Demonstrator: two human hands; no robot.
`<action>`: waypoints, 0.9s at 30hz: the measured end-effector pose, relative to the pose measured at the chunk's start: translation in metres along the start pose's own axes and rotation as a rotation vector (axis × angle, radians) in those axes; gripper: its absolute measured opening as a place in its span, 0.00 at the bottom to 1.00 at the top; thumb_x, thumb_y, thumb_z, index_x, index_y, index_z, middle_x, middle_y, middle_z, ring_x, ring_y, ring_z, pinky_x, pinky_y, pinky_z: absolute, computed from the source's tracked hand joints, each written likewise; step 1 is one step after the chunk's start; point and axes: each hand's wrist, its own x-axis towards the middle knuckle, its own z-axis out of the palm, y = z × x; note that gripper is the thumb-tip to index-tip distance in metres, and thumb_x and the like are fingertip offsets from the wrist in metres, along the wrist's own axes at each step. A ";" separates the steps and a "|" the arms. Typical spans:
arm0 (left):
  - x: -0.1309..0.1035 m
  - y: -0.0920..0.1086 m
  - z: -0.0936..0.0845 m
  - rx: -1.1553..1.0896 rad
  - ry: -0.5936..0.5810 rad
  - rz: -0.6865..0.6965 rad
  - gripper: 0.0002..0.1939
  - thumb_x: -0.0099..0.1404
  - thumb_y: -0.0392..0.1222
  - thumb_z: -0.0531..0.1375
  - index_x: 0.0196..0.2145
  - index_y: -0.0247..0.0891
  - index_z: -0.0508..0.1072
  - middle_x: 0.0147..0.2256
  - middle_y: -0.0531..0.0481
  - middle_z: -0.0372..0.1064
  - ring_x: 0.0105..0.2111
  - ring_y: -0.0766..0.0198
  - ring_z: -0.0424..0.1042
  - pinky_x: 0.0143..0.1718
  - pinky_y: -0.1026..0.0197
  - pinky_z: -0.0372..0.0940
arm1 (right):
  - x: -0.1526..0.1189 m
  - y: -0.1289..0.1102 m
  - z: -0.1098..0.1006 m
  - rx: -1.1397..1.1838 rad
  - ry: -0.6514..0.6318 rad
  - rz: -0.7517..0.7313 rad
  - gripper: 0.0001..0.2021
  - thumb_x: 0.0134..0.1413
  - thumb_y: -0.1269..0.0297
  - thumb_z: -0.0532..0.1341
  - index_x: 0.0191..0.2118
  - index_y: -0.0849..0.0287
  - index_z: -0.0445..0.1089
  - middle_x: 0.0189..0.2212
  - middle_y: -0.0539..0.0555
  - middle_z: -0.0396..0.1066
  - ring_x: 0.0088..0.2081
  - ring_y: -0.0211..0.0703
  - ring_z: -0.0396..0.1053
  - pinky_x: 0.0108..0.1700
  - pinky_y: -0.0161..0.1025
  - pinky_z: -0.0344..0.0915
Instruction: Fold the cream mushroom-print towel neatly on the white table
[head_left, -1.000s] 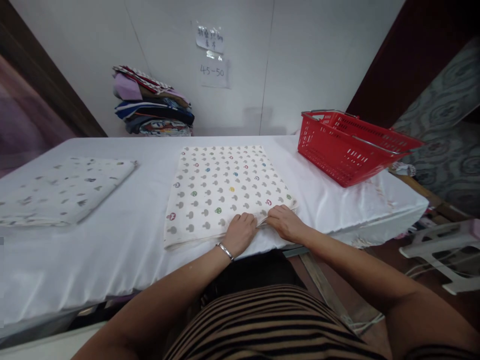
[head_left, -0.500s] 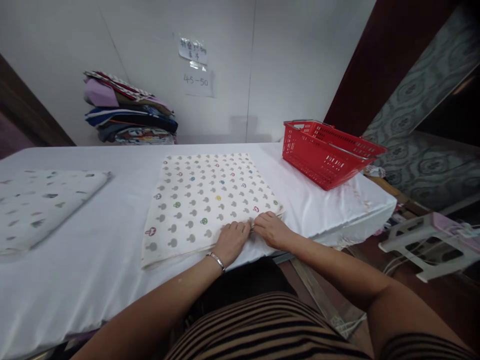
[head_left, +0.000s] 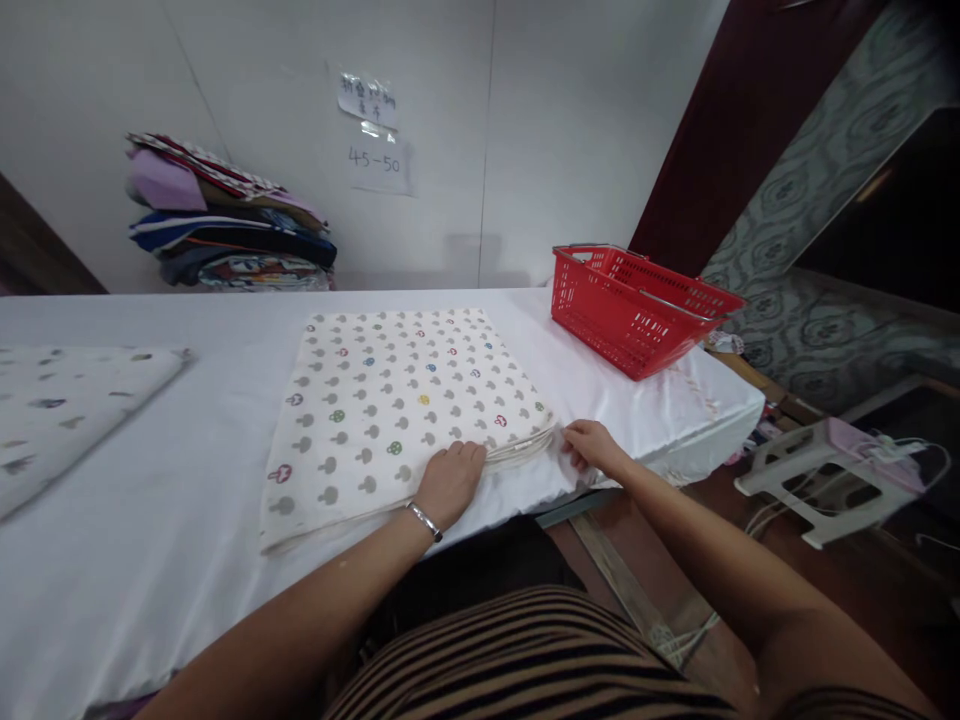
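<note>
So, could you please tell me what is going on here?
A person has their left hand on the near edge of a folded mushroom-print cloth lying on a white-covered table. The right hand is beside the cloth's near right corner, fingers loosely curled. A red basket stands farther right; another printed cloth lies to the left.

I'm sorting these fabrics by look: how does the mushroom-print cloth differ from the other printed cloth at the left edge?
Print: the mushroom-print cloth has close rows of mostly grey mushrooms; the left-edge cloth has sparser, scattered motifs.
Contact: the left hand is at the mushroom-print cloth's near edge; no hand touches the left-edge cloth.
Shared: both have a pale ground and lie flat on the white table covering.
</note>
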 end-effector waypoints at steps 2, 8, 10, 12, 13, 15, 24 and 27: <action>0.000 0.000 0.000 -0.003 0.005 0.002 0.12 0.66 0.32 0.48 0.45 0.35 0.66 0.38 0.45 0.67 0.40 0.56 0.64 0.37 0.56 0.60 | 0.003 -0.004 0.003 0.008 -0.052 0.038 0.10 0.55 0.64 0.56 0.24 0.61 0.64 0.20 0.51 0.70 0.14 0.32 0.60 0.15 0.31 0.57; -0.002 0.002 -0.001 -0.004 0.004 -0.004 0.12 0.66 0.32 0.48 0.44 0.35 0.66 0.39 0.45 0.66 0.40 0.56 0.64 0.37 0.56 0.60 | 0.008 -0.021 0.008 0.016 -0.151 0.130 0.11 0.50 0.69 0.59 0.19 0.62 0.64 0.14 0.50 0.67 0.11 0.32 0.58 0.12 0.30 0.54; -0.001 0.003 -0.002 -0.007 0.004 -0.007 0.11 0.65 0.32 0.48 0.43 0.35 0.67 0.38 0.45 0.66 0.40 0.56 0.64 0.37 0.55 0.60 | 0.010 -0.023 0.008 0.031 -0.177 0.131 0.10 0.49 0.72 0.58 0.19 0.62 0.64 0.13 0.50 0.67 0.11 0.32 0.58 0.12 0.30 0.54; -0.001 0.004 -0.003 -0.010 0.003 -0.013 0.11 0.65 0.33 0.47 0.41 0.35 0.67 0.37 0.45 0.66 0.39 0.55 0.65 0.37 0.55 0.60 | 0.010 -0.022 0.007 0.063 -0.189 0.119 0.10 0.48 0.74 0.57 0.19 0.62 0.64 0.13 0.49 0.67 0.11 0.31 0.58 0.13 0.29 0.54; 0.000 0.004 -0.004 -0.012 -0.001 -0.014 0.11 0.65 0.33 0.47 0.39 0.35 0.68 0.37 0.45 0.66 0.39 0.55 0.65 0.37 0.54 0.60 | 0.010 -0.020 0.006 0.084 -0.189 0.108 0.10 0.49 0.74 0.56 0.19 0.62 0.63 0.13 0.48 0.66 0.12 0.30 0.59 0.13 0.28 0.53; 0.002 0.006 -0.005 -0.020 -0.003 -0.014 0.11 0.64 0.32 0.47 0.38 0.35 0.68 0.37 0.44 0.66 0.39 0.55 0.65 0.37 0.54 0.60 | 0.009 -0.017 0.004 0.129 -0.189 0.085 0.10 0.50 0.72 0.55 0.20 0.61 0.62 0.14 0.48 0.66 0.13 0.30 0.60 0.13 0.27 0.53; 0.045 0.035 -0.015 -0.118 0.039 0.096 0.17 0.60 0.35 0.52 0.49 0.37 0.62 0.44 0.42 0.64 0.45 0.53 0.63 0.40 0.54 0.61 | 0.005 -0.010 0.010 0.290 -0.159 -0.026 0.07 0.48 0.63 0.59 0.25 0.59 0.62 0.20 0.50 0.71 0.21 0.36 0.68 0.16 0.28 0.55; 0.064 0.047 -0.014 -0.200 0.022 0.103 0.17 0.60 0.37 0.53 0.48 0.38 0.63 0.43 0.43 0.66 0.43 0.54 0.66 0.39 0.55 0.61 | 0.005 -0.010 0.014 0.363 -0.121 -0.076 0.07 0.46 0.62 0.59 0.24 0.58 0.62 0.18 0.48 0.69 0.21 0.36 0.67 0.18 0.29 0.58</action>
